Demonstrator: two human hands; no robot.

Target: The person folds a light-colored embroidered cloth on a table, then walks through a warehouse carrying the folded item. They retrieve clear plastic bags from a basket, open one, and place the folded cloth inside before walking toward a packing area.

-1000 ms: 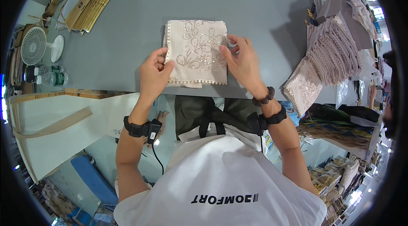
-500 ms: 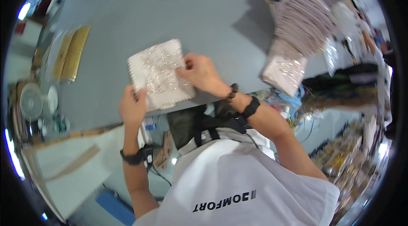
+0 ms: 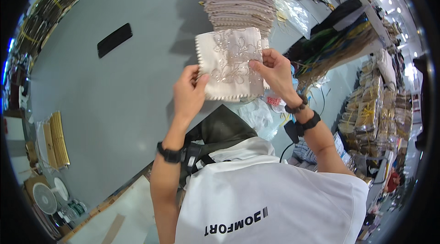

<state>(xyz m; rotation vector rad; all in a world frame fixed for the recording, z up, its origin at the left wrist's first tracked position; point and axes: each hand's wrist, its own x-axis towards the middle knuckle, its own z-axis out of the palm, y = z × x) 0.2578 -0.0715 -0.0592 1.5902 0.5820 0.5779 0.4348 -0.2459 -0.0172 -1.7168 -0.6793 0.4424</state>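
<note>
Beige embroidered fabric square (image 3: 233, 64), scalloped trim on its edges, is held up off the grey counter (image 3: 114, 92), face toward the camera, so the stitched floral pattern reads flat.

Left hand (image 3: 189, 91) pinches the lower-left corner at about 8 o'clock of the piece: thumb on the front, fingers behind, closed on the cloth. Right hand (image 3: 274, 72) takes the right edge at 3 o'clock, thumb pressed on the front, fingers wrapped behind. Two grips at opposite sides keep the piece stretched rather than drooping. Both wrists carry dark bands.

At 12 o'clock of the square, just behind it, sits a stack of folded fabric pieces (image 3: 238, 3) in the same colour, at the counter's far edge within easy reach. Black flat rectangular object (image 3: 114, 40) lies at 10 o'clock, well apart. Yellow strips bundle (image 3: 57, 138) sits far off at 8 o'clock near the counter edge. Small fan (image 3: 45, 196) is below that, off the counter. Bagged goods (image 3: 366, 111) are piled at 3 o'clock.
</note>
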